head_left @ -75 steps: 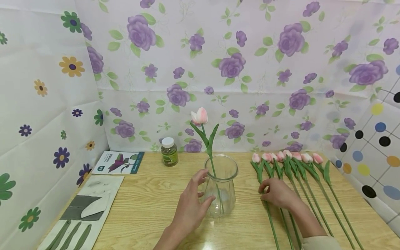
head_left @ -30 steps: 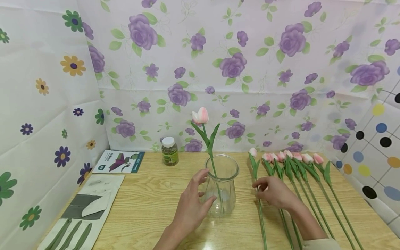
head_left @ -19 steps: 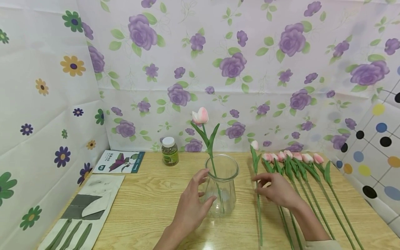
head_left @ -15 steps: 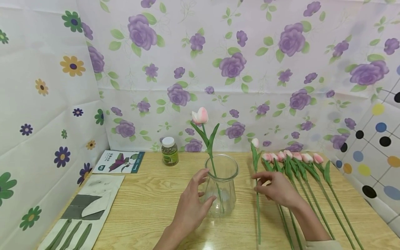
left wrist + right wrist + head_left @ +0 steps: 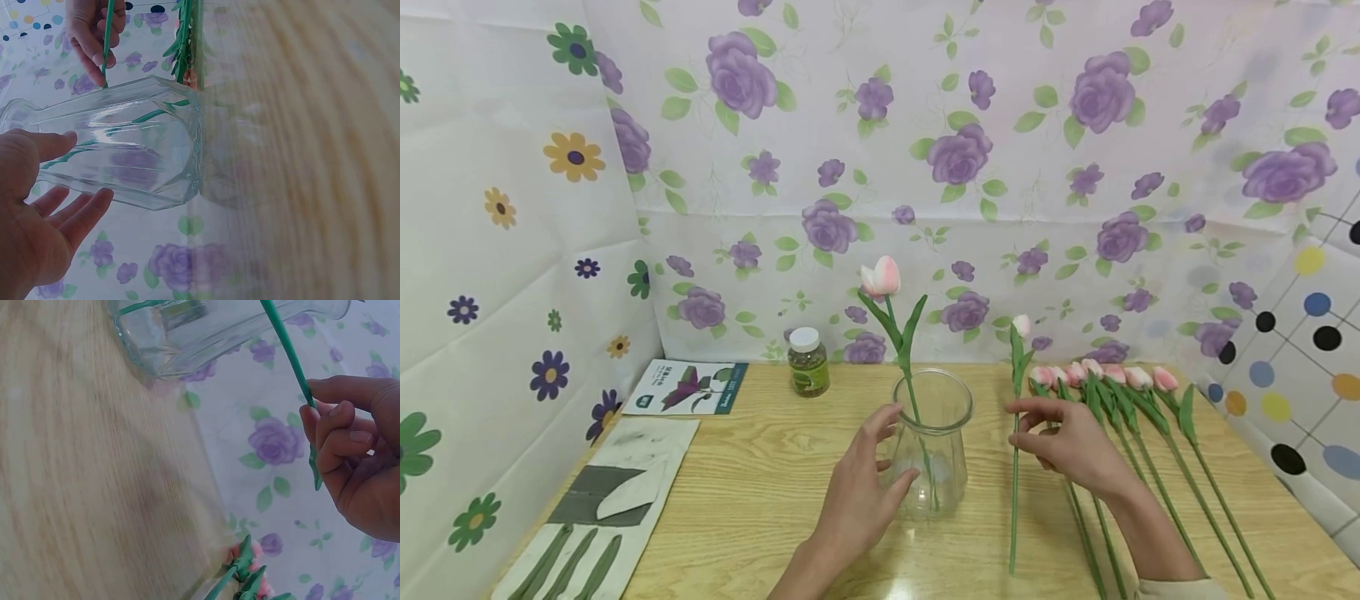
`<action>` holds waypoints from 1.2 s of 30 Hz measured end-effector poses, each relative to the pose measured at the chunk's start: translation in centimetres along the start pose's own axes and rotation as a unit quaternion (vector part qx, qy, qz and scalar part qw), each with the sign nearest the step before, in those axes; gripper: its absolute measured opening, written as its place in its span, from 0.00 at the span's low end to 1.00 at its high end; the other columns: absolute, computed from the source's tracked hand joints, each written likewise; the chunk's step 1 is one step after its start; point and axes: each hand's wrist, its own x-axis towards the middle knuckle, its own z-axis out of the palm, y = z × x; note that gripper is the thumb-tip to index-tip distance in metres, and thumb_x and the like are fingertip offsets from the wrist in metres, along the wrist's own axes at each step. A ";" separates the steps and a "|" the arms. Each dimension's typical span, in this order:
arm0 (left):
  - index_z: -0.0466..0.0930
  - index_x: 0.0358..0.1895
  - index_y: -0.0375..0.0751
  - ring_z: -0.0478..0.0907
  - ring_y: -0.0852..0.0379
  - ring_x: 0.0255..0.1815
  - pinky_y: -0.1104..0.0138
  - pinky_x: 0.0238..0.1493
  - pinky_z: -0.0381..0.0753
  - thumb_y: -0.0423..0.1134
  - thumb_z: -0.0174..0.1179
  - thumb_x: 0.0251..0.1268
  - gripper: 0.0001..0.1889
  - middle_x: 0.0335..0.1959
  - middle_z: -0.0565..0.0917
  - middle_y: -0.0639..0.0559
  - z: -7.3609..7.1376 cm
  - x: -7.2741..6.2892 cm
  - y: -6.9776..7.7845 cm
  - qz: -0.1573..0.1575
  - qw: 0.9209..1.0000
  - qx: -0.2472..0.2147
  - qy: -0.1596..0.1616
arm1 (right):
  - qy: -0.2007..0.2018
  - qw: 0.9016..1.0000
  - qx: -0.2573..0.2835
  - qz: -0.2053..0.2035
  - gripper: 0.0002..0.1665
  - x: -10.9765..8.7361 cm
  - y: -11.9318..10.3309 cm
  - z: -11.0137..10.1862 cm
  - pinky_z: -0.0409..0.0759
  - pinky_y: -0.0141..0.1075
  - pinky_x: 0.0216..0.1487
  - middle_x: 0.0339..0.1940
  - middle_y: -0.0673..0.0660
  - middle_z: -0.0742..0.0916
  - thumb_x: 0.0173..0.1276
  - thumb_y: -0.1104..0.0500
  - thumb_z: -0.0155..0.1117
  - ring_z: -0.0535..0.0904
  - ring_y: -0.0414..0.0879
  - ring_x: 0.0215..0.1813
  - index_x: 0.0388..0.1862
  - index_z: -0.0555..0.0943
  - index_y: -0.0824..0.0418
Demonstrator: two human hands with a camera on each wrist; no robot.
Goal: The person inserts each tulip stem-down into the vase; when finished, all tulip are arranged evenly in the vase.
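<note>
A clear glass vase (image 5: pixel 951 471) stands upright on the table with one pink-and-white tulip (image 5: pixel 882 277) leaning left in it. My left hand (image 5: pixel 859 487) rests at the vase's left side, thumb and fingers spread and loosely bent; the left wrist view shows the thumb (image 5: pixel 59 145) beside the glass. Right of the vase, my right hand (image 5: pixel 1071 442) pinches the stem of a second tulip (image 5: pixel 1021 327) between thumb and fingers. That tulip is nearly upright, its stem hanging down toward the viewer. Several more tulips (image 5: pixel 1138 379) lie in a row to the right.
A small jar with a white lid (image 5: pixel 807 367) stands behind and left of the vase. A printed booklet (image 5: pixel 685 388) and a pale packet (image 5: pixel 606 492) lie along the table's left side. Patterned sheets (image 5: pixel 970 125) hang behind and at both sides.
My right hand has lifted one tulip from the left end of the row, moving it left, then upward, and tilting it more upright. My left hand and the vase have stayed put.
</note>
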 end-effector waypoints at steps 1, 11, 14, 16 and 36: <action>0.59 0.78 0.50 0.83 0.41 0.65 0.57 0.49 0.93 0.26 0.77 0.58 0.47 0.73 0.75 0.43 0.0 0.0 0.0 -0.001 1.000 0.000 0.000 | 0.002 1.000 0.000 -0.002 0.29 0.0 -0.1 0.0 0.69 0.33 0.18 0.42 0.63 0.84 0.71 0.60 0.74 0.66 0.38 0.18 0.68 0.80 0.67; 0.59 0.78 0.51 0.83 0.42 0.65 0.57 0.49 0.93 0.26 0.77 0.58 0.48 0.74 0.75 0.44 0.0 0.0 -0.1 0.000 1.000 -0.001 0.000 | 0.017 1.000 0.004 -0.008 0.29 -0.2 -0.6 0.0 0.70 0.34 0.18 0.44 0.64 0.83 0.71 0.61 0.74 0.66 0.37 0.18 0.68 0.80 0.67; 0.59 0.78 0.53 0.83 0.42 0.65 0.58 0.49 0.93 0.26 0.77 0.58 0.48 0.74 0.75 0.44 0.1 0.0 -0.1 0.000 1.000 -0.001 0.001 | 0.024 1.000 0.004 -0.014 0.29 -0.2 -0.7 0.1 0.70 0.34 0.18 0.45 0.64 0.83 0.71 0.60 0.74 0.66 0.37 0.17 0.68 0.80 0.67; 0.59 0.78 0.53 0.83 0.42 0.65 0.57 0.49 0.93 0.26 0.77 0.58 0.48 0.74 0.75 0.45 0.0 0.0 -0.1 0.000 1.000 -0.001 0.002 | 0.031 0.999 0.001 -0.019 0.28 -0.2 -0.8 0.1 0.70 0.34 0.18 0.46 0.64 0.83 0.71 0.60 0.74 0.66 0.37 0.17 0.68 0.80 0.66; 0.59 0.78 0.52 0.83 0.42 0.65 0.58 0.49 0.93 0.26 0.76 0.58 0.48 0.73 0.76 0.44 0.0 0.0 -0.2 0.011 1.000 0.003 0.006 | 0.061 0.996 0.060 -0.026 0.29 0.4 -2.2 0.1 0.67 0.35 0.19 0.43 0.53 0.82 0.73 0.57 0.73 0.67 0.38 0.21 0.70 0.79 0.64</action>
